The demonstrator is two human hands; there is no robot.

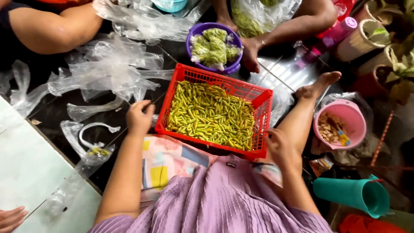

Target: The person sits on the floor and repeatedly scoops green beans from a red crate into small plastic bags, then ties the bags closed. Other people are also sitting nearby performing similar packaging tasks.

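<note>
Two hands flanking red basket (263, 98). Left hand (139, 116) curling loosely just beside basket's left wall, holding nothing visible. Right hand (279, 146) resting at near right corner, fingers bent, grip unclear. Basket lying between hands on dark floor, heaped with small green-yellow chillies (211, 114). Chillies probably light, smooth, easily spilling; basket likely stiff but flexing, best gripped at rim on both sides. Clear plastic bags (108, 69) lying beyond left hand; purple bowl (192, 35) sitting behind basket; pink bowl (355, 114) sitting well right.
</note>
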